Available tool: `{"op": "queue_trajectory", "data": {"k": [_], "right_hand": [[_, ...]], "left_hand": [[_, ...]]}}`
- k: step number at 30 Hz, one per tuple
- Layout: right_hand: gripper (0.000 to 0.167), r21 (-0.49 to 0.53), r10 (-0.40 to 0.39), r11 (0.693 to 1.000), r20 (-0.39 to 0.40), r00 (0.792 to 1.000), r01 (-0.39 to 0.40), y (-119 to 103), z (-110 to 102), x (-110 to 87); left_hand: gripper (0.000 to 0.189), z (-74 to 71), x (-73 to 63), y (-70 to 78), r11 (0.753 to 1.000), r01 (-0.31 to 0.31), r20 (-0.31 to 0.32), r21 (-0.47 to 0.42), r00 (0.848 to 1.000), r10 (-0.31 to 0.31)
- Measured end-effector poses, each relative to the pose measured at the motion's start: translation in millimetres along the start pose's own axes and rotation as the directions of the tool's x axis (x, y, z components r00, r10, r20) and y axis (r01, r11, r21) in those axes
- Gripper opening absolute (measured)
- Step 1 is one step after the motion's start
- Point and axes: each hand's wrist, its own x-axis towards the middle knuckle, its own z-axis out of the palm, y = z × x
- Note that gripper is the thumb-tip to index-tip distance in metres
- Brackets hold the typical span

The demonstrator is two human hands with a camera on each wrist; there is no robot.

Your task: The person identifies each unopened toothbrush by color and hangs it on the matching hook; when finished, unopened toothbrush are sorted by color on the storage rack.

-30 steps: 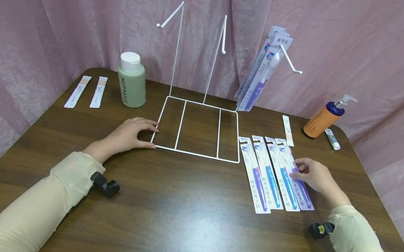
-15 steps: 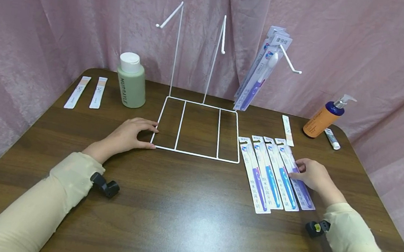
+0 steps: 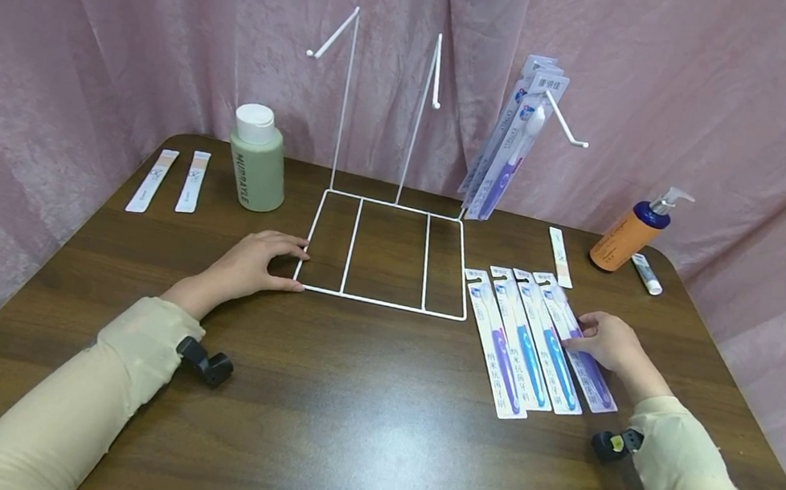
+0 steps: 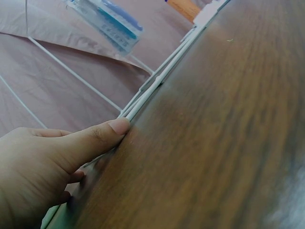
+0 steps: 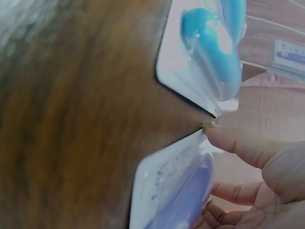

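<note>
My left hand (image 3: 250, 263) holds the front left corner of a white wire display rack (image 3: 381, 303); in the left wrist view its thumb lies on the wire. My right hand (image 3: 613, 340) pinches the rightmost packaged toothbrush (image 3: 590, 377), a purple one flat on the table, with the thumb at its left edge and fingers at its right. Left of it lie two blue packaged toothbrushes (image 3: 557, 365) and a purple packaged toothbrush (image 3: 506, 363). Packaged toothbrushes (image 3: 508, 157) hang on the rack's right hook (image 3: 567, 121). The middle hook (image 3: 437, 80) and left hook (image 3: 333, 33) are bare.
A green bottle (image 3: 256, 165) with a white cap stands left of the rack. Two slim white sachets (image 3: 151, 181) lie farther left. At the back right are another sachet (image 3: 560, 258), an orange pump bottle (image 3: 629, 235) and a small tube (image 3: 647, 275). A pink curtain hangs behind the table.
The rightmost packaged toothbrush has shifted slightly, its lower end moving right, away from the blue one beside it. My right wrist has moved slightly left. My left hand stays on the rack.
</note>
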Motion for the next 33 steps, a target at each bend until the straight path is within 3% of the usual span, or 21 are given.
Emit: {"op": "queue_trajectory", "data": {"k": [26,33], "right_hand": [[0.058,0.094,-0.008,0.995,-0.094,0.996,0.017,15.9,1.1,-9.8],[0.059,0.115,-0.025,0.992,-0.213,0.977,0.051,17.0,-15.3,-23.3]], "left_hand": [[0.054,0.5,0.1,0.4,1.0,-0.001,0.002,0.005,1.0,0.001],[0.053,0.8,0.1,0.0,1.0,0.004,0.0,0.002,1.0,-0.004]]}}
